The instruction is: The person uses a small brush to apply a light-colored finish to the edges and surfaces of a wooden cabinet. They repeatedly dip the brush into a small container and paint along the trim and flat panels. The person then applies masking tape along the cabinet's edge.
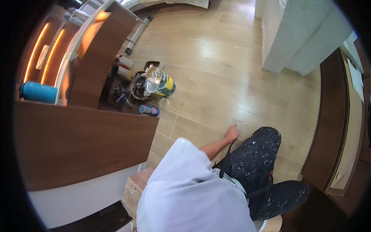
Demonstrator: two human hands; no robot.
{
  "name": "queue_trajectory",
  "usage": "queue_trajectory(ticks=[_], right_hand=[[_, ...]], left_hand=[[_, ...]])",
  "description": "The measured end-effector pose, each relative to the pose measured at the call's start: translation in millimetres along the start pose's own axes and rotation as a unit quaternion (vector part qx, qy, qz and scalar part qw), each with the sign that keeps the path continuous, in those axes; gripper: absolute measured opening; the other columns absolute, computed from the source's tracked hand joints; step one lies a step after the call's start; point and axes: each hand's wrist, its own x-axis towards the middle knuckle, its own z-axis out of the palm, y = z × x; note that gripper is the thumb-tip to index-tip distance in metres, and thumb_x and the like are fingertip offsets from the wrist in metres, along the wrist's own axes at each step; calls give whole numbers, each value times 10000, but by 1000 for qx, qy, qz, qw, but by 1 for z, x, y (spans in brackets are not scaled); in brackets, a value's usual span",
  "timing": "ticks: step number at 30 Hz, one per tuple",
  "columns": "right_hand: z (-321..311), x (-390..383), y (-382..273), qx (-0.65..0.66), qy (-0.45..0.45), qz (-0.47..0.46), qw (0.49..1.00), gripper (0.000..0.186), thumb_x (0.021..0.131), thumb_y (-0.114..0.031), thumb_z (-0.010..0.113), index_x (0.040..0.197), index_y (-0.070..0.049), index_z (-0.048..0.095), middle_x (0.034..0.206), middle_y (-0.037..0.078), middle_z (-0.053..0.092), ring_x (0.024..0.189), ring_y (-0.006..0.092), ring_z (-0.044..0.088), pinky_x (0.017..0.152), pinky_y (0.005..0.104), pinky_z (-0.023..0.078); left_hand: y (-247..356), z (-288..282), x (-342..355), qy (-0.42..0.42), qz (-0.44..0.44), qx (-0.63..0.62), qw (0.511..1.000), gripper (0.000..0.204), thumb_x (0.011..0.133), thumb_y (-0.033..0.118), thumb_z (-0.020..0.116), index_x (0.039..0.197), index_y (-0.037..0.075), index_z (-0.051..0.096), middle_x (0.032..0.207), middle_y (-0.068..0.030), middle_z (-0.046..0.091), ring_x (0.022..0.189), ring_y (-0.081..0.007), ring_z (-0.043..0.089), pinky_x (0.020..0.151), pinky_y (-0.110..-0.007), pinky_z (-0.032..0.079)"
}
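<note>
My left hand (232, 133) reaches past my bent knee, low over the wood floor (208, 104). Its fingers look loose and a little apart, with no object visible in them. A black strap (228, 158) runs down from beside the wrist across my dark, paint-speckled trousers (257, 150). Whether the hand touches the floor or the strap, I cannot tell. My right hand is out of sight, and my light shirt (193, 185) covers much of the lower middle.
A paint bucket (167, 86), blue can (149, 110), small round tub (164, 102) and dark bag (138, 85) stand left on the floor. Brown panels (85, 143) edge the left side, with a blue bottle (38, 92). A plastic-wrapped white block (293, 42) and brown cabinet (328, 116) are right.
</note>
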Motion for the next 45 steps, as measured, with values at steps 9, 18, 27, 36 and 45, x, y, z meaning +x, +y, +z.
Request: queue_trajectory(ticks=[9, 18, 27, 36, 45], right_hand=[[-71, 29, 152, -172, -51, -222, 958, 421, 883, -397, 650, 1075, -26, 701, 991, 188, 700, 967, 377, 646, 866, 481, 494], [-39, 63, 20, -162, -83, 54, 982, 358, 999, -249, 494, 1221, 13, 597, 1176, 290, 610, 1092, 480, 555, 932, 531, 450], [-34, 107, -49, -260, -70, 76, 960, 354, 1020, -271, 496, 1206, 27, 536, 1127, 315, 593, 1064, 500, 548, 926, 526, 442], [-50, 154, -56, -244, -50, 35, 968, 310, 1005, -224, 489, 1183, 18, 568, 1045, 286, 609, 1016, 466, 565, 890, 519, 442], [-34, 159, -68, -230, -21, 179, 956, 294, 989, -276, 523, 1068, -3, 600, 968, 271, 635, 920, 454, 610, 806, 563, 467]], left_hand=[[20, -56, 124, 90, 20, 75, 993, 792, 945, 410, 588, 1505, -73, 303, 1579, -263, 297, 1486, -373, 251, 1230, -434, 181], [8, -114, 216, 239, 95, 248, 934, 875, 908, 594, 584, 1473, -44, 388, 1530, -295, 362, 1426, -451, 328, 1162, -593, 258], [29, -49, 228, 364, -132, 379, 841, 1012, 873, 840, 310, 1545, 84, 305, 1616, -241, 231, 1497, -442, 196, 1078, -774, 118], [49, -49, 209, 314, -204, 375, 848, 1014, 873, 845, 300, 1589, 130, 228, 1660, -168, 138, 1531, -372, 139, 1139, -712, 69], [6, -33, 227, 351, -145, 460, 803, 958, 876, 800, 314, 1540, 110, 332, 1597, -154, 304, 1463, -371, 297, 1112, -705, 141]])
